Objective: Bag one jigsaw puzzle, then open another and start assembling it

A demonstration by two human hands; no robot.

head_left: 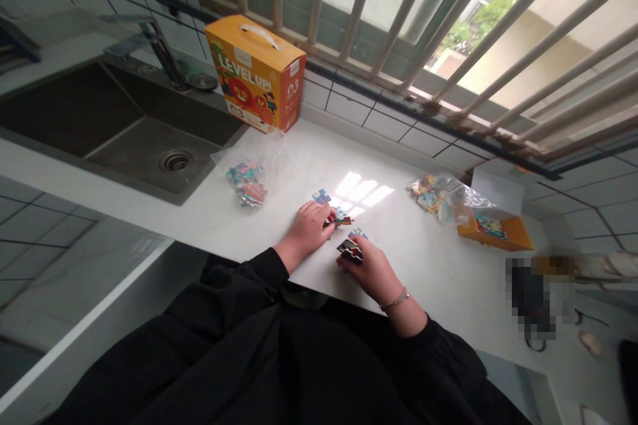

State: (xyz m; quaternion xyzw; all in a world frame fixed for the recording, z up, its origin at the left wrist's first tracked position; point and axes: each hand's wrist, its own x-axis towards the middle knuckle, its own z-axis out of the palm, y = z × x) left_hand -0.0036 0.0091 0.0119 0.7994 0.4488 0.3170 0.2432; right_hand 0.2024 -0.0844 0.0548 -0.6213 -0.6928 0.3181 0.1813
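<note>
My left hand (312, 226) is closed on a small jigsaw puzzle piece (343, 221) with green, red and orange print. To its right, my right hand (373, 269) pinches a dark puzzle piece (350, 250) with some red and white on it, tilted above the counter. A blue puzzle piece (321, 196) lies just beyond my left fingers. More light-blue pieces rest near both hands, partly covered by my fingers.
An orange puzzle box (244, 80) stands behind the steel sink (139, 139)'s right end. Clear bags of pieces lie left (246, 182) and right (438, 198). An open orange box (498, 231) sits far right. A barred window (399, 13) runs along the back.
</note>
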